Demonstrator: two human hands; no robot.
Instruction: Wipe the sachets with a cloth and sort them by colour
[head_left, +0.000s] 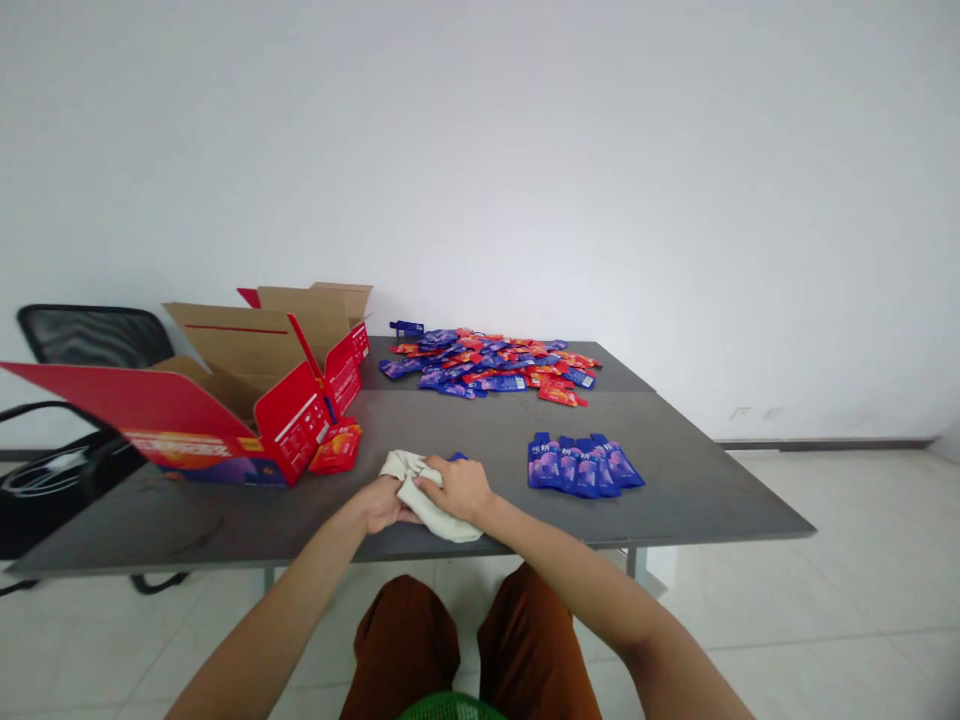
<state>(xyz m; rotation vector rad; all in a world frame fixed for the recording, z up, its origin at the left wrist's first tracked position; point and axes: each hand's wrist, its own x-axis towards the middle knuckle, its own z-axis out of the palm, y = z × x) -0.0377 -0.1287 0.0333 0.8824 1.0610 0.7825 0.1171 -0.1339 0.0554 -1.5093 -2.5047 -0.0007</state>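
Left hand (385, 503): grasping cloth (444, 523), lower centre of frame, seemingly as support
Right hand (459, 489): grasping cloth from above, likely pressing
Blue pouches (586, 468): fanned, lower right of centre, probably so each shows

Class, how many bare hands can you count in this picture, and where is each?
2. The left hand is at the left side of the pale cloth, partly covered by it; the right hand lies on top.
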